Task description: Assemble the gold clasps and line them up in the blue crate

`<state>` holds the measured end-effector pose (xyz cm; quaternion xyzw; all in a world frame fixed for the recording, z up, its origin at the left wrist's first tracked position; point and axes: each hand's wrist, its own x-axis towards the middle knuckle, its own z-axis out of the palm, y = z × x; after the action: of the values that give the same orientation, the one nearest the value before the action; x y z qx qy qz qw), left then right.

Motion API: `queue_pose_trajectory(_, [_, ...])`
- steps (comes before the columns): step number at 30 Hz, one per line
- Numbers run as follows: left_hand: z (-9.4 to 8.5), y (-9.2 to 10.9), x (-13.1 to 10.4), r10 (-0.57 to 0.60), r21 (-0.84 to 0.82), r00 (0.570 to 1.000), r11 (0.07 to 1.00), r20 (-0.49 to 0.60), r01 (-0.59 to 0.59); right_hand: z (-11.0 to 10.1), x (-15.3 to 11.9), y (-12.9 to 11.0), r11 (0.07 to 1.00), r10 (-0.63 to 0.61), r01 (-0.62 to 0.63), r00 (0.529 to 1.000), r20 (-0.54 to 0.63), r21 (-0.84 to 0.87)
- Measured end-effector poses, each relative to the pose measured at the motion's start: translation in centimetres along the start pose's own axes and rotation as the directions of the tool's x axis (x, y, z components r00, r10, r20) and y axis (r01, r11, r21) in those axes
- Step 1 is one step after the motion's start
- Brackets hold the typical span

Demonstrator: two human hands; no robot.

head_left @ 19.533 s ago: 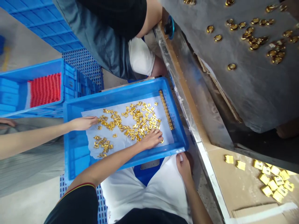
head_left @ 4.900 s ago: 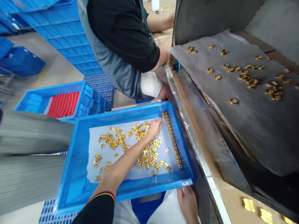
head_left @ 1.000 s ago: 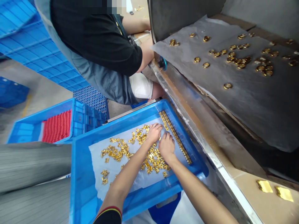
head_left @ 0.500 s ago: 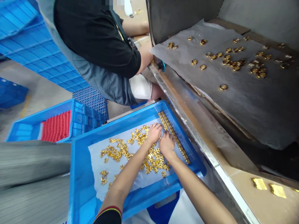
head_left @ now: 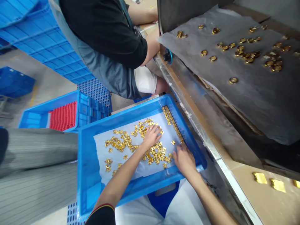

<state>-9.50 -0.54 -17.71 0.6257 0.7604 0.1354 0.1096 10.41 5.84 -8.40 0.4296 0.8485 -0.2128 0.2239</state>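
Many small gold pieces (head_left: pixel 122 142) lie scattered on a white sheet (head_left: pixel 138 167) inside a blue tray (head_left: pixel 81 175). My left hand (head_left: pixel 152 136) rests over the pieces near the middle, fingers spread, with nothing visible held. Along the tray's right side runs a column of gold pieces in neat rows (head_left: pixel 172 122). My right hand (head_left: pixel 184 158) is at the lower end of that column, its fingers bent; whether they hold a piece is hidden. One loose gold piece (head_left: pixel 173 142) lies between my two hands.
A person in a black sleeve (head_left: pixel 112 40) sits beyond the tray. To the right, gold rings (head_left: pixel 248 56) lie on a sheet inside a metal-edged bench (head_left: pixel 215 156). A blue crate (head_left: pixel 32 118) with red items (head_left: pixel 63 117) stands at the left.
My right hand has moved down the column, away from my left hand, which has opened over the loose pieces. The view has shifted slightly.
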Motion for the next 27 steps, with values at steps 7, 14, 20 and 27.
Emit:
queue_pose_trajectory(7, [-0.6,-0.9,1.3,-0.051,0.014,0.999,0.999,-0.01,0.051,-0.3,-0.1,-1.1,1.0,-0.024,0.023,0.995,0.099,0.009])
queue_pose_trajectory(14, [-0.8,-1.3,2.4,-0.022,0.015,0.999,1.0,0.033,0.022,1.0,1.1,-0.9,0.998,-0.055,0.053,0.986,0.156,0.021])
queue_pose_trajectory(20, [-0.7,-1.5,2.8,0.011,0.003,0.997,1.0,0.074,-0.011,1.6,2.0,-1.2,0.995,-0.098,0.098,0.978,0.182,0.01])
queue_pose_trajectory(27, [-1.1,-2.1,2.0,0.011,0.004,0.995,1.0,0.1,-0.011,2.1,3.0,-2.1,0.985,-0.169,0.163,0.973,0.157,0.052])
